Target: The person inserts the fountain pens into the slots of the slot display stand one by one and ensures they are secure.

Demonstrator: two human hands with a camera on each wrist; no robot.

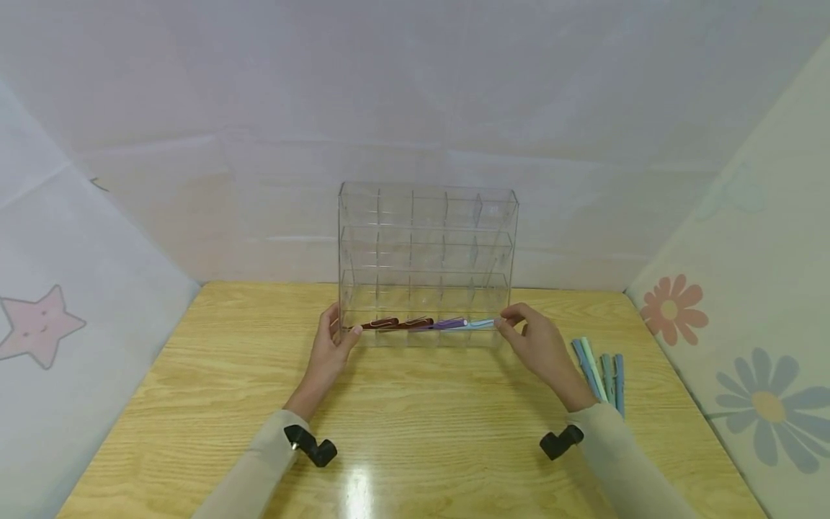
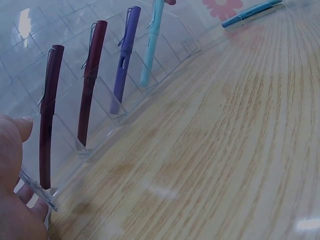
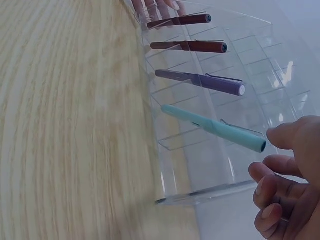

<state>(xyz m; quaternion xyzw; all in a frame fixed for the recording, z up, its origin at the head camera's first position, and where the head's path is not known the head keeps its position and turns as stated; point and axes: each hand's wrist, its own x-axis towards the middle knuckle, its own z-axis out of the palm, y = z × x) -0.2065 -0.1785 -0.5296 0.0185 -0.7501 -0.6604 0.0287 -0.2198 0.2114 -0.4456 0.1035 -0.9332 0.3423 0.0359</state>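
Note:
A clear compartmented pen rack (image 1: pixel 426 272) stands upright toward the table's back. Four slim pens lean in its lowest row: one dark red pen (image 2: pixel 51 100), another dark red pen (image 2: pixel 92 80), a purple pen (image 2: pixel 125 55) and a light turquoise pen (image 3: pixel 215 127), all with metal clips. My left hand (image 1: pixel 329 355) grips the rack's lower left side, thumb in front and fingers partly seen behind the clear wall. At the rack's lower right, my right hand (image 1: pixel 540 344) has its thumb right by the turquoise pen's cap end, its fingers loosely bent and holding nothing.
Several loose pens lie at the right of the wooden table (image 1: pixel 415 447), partly behind my right forearm: a blue pen (image 1: pixel 586 367), a mint pen (image 1: pixel 594 369), a green pen (image 1: pixel 608 375) and another blue pen (image 1: pixel 619 378). A pale cloth wall (image 1: pixel 428 94) rises behind the rack.

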